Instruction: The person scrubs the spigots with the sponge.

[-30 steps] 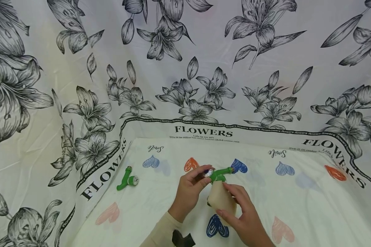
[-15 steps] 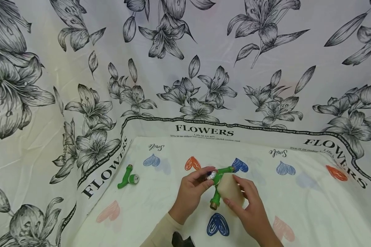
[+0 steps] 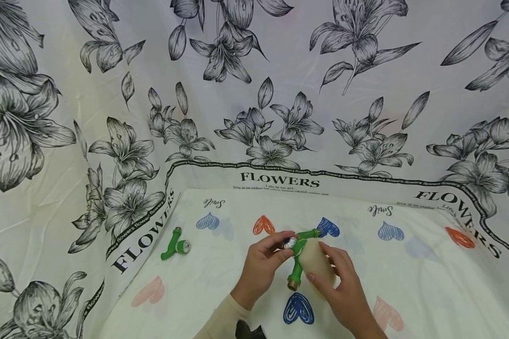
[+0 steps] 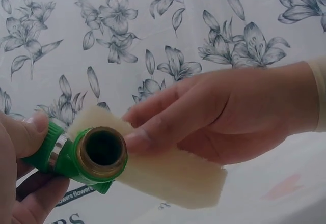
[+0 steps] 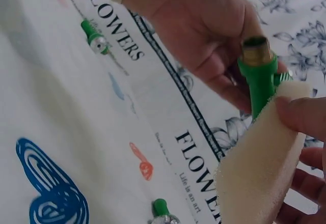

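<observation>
My left hand (image 3: 260, 263) pinches a green valve (image 4: 61, 150) by its ribbed end, near a shiny band. An open brass threaded end (image 4: 103, 152) faces the left wrist camera. In the head view that brass end points down toward the person. My right hand (image 3: 343, 282) grips a beige sponge (image 3: 318, 268), fingers and thumb on opposite sides. The sponge (image 5: 260, 158) lies against the valve and hides part of its body in the right wrist view. In the left wrist view the sponge (image 4: 173, 178) stands behind the valve, with the right hand (image 4: 219, 112) around it.
Another green valve (image 3: 169, 247) with a silver knob lies at the left on the white heart-print cloth (image 3: 220, 282). A further green valve (image 5: 162, 211), partly cut off in the right wrist view, appears to lie behind the hands. A floral curtain (image 3: 254, 127) hangs at the back.
The sponge has moved right and slightly up with my right hand, uncovering the lower brass end of the valve. My left hand has shifted only slightly. The valve at the left stays put.
</observation>
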Available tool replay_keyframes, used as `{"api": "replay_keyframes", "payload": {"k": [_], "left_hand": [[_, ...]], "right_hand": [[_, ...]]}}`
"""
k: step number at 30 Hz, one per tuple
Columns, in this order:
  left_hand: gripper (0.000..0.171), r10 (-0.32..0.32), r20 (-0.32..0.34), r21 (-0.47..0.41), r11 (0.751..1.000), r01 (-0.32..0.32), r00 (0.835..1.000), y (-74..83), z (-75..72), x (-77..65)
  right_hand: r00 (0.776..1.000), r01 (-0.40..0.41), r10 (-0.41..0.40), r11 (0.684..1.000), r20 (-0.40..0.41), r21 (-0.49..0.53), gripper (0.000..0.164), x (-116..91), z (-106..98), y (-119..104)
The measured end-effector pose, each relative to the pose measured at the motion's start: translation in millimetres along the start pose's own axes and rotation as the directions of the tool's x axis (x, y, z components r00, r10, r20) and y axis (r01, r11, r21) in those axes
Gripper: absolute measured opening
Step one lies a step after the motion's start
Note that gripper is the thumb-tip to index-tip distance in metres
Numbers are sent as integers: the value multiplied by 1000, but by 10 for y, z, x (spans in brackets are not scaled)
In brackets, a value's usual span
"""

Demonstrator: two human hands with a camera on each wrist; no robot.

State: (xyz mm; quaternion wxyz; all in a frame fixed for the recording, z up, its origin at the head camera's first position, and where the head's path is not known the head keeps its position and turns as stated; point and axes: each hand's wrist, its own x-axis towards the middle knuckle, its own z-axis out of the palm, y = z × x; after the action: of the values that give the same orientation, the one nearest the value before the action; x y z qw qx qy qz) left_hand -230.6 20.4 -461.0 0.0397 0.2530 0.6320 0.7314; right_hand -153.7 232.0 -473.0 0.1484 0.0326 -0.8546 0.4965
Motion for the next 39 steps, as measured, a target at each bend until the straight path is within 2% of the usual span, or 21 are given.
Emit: {"api": "replay_keyframes", "payload": {"k": [6, 9, 12, 20, 34, 39], "left_hand": [[36, 53, -44, 83, 995, -49, 998, -58, -77, 28], [36, 67, -64, 99, 993, -60, 996, -70, -120, 35], [36, 56, -70, 91, 995, -49, 996, -74, -151, 29], [35, 4, -82, 52, 999, 0, 997, -62, -149, 8], [37, -49, -56, -23, 999, 48, 997, -31, -98, -21], [35, -71, -38, -18, 997, 70, 997, -39, -65, -37]], "right_hand": [[994, 31, -39, 997, 100, 72, 69, -88, 55, -118], [986, 54, -71, 992, 150, 111, 72, -114, 72, -158], [983, 48, -70, 991, 171, 126, 73, -119, 91, -177], [985, 46, -66, 991, 160, 124, 75, -116, 106, -169], [997, 43, -45, 998, 65, 35, 70, -36, 85, -90], [1000, -20, 20, 1000, 16, -17, 70, 22, 53, -16]]}}
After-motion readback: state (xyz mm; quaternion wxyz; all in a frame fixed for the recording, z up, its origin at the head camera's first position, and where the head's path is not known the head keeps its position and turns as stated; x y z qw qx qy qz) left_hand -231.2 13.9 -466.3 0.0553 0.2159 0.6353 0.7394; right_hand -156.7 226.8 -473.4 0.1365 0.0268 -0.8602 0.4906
